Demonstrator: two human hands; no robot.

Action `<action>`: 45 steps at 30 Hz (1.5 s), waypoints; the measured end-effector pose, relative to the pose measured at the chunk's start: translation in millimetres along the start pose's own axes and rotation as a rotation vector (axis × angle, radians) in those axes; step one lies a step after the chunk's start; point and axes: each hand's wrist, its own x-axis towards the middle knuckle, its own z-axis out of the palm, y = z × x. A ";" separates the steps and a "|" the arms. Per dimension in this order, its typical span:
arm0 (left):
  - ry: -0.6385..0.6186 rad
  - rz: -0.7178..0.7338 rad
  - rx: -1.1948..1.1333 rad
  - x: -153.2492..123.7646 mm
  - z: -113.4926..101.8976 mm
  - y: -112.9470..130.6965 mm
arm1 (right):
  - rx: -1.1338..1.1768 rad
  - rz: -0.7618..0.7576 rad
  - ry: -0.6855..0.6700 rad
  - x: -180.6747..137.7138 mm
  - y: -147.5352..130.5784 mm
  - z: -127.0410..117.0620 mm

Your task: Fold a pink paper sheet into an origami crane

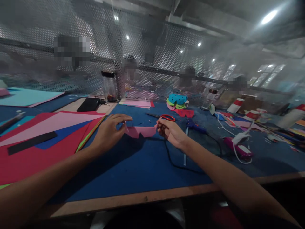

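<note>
Both my hands hold a pink cut-out shape (141, 131) with a notched lower edge just above the blue table mat (133, 168). My left hand (110, 131) pinches its left end with curled fingers. My right hand (169, 131) is closed on its right end. Red-handled scissors (164, 117) lie just behind my right hand. A black cord (170, 159) runs under my right wrist.
Red, pink and blue foam sheets (43, 140) lie stacked at the left. Finished cut-outs in cyan, green and red (179, 105) sit behind. A blue glue gun (196, 127), a purple tool (238, 149), bottles and cups crowd the right. Other people sit beyond a perforated metal screen (152, 63).
</note>
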 end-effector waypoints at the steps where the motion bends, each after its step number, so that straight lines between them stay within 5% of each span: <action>1: 0.007 0.000 -0.001 -1.2 0.2 1.1 | 0.007 0.009 0.014 0.8 -0.8 -0.6; 11: -0.025 -0.118 -0.006 -7.2 -0.9 10.8 | -0.010 0.082 0.081 14.6 -8.4 -11.6; 18: -0.230 0.025 0.141 -15.2 5.6 -4.6 | 0.036 0.118 0.056 2.4 -9.0 -13.1; 29: -0.204 0.021 0.095 -14.8 2.7 5.6 | -0.071 0.075 -0.006 3.2 -2.5 -14.2; 37: -0.140 0.110 0.092 -13.1 -0.8 14.7 | -0.147 -0.015 -0.170 -1.3 0.8 0.2; 45: -0.115 -0.045 0.045 1.8 4.3 61.1 | -0.156 -0.042 -0.244 -10.5 8.0 13.1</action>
